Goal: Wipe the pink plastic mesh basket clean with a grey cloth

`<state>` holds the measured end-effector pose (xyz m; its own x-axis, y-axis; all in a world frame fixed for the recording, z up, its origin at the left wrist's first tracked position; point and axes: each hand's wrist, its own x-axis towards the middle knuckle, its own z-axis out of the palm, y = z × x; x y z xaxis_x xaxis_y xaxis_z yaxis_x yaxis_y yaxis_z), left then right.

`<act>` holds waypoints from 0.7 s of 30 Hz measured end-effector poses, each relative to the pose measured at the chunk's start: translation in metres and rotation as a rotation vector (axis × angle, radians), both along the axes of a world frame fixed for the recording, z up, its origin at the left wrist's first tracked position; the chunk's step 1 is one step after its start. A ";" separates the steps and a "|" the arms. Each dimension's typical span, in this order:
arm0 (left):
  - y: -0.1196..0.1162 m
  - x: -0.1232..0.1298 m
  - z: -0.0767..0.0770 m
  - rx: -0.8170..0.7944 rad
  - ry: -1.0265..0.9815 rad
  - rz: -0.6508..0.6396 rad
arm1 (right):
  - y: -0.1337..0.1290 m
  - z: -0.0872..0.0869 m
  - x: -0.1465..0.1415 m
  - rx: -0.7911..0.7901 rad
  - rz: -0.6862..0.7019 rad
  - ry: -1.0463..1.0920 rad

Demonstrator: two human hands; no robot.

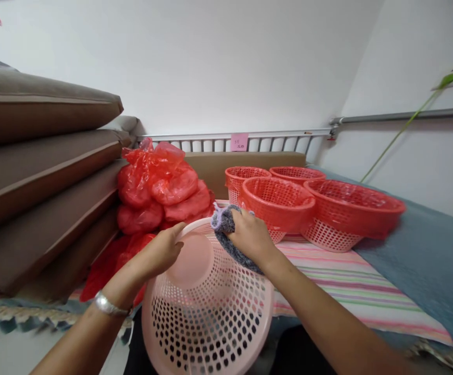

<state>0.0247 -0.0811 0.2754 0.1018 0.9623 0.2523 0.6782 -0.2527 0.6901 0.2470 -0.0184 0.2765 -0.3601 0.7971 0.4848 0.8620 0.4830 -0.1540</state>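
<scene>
A pale pink plastic basket (205,307) with a pattern of round holes is tilted in front of me, its wide mouth facing me. My left hand (163,249) grips the basket's rim on the upper left, the thumb showing on the rim. Bunched in my right hand (252,234) is a dark grey knitted cloth (226,224) with a lilac edge. It lies against the basket's upper right rim. The fingers of both hands are partly hidden.
Several baskets lined with red plastic bags (279,200) stand on a striped cloth (351,286) to the right. Knotted red bags (164,182) are heaped behind my left hand. Stacked brown cushions (47,166) rise at the left. A pink note (239,141) hangs on the radiator (199,146).
</scene>
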 end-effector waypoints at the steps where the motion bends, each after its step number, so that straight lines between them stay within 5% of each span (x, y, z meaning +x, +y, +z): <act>1: -0.001 0.003 -0.001 0.010 0.029 -0.017 | -0.004 0.003 -0.005 0.041 0.055 -0.031; 5: -0.002 0.012 -0.007 0.062 0.061 -0.104 | -0.021 0.014 -0.030 0.171 0.358 -0.156; 9: -0.002 0.014 -0.009 0.105 0.028 -0.097 | -0.022 0.014 -0.043 0.154 0.407 -0.105; 14: -0.007 0.008 -0.010 0.015 0.045 0.057 | 0.003 -0.008 -0.022 0.080 0.203 0.149; 18: -0.012 -0.010 -0.022 0.061 0.003 0.174 | 0.025 -0.046 0.018 -0.177 -0.115 0.357; 21: -0.018 -0.021 -0.033 0.084 -0.024 0.261 | 0.030 -0.076 0.040 -0.353 -0.206 0.462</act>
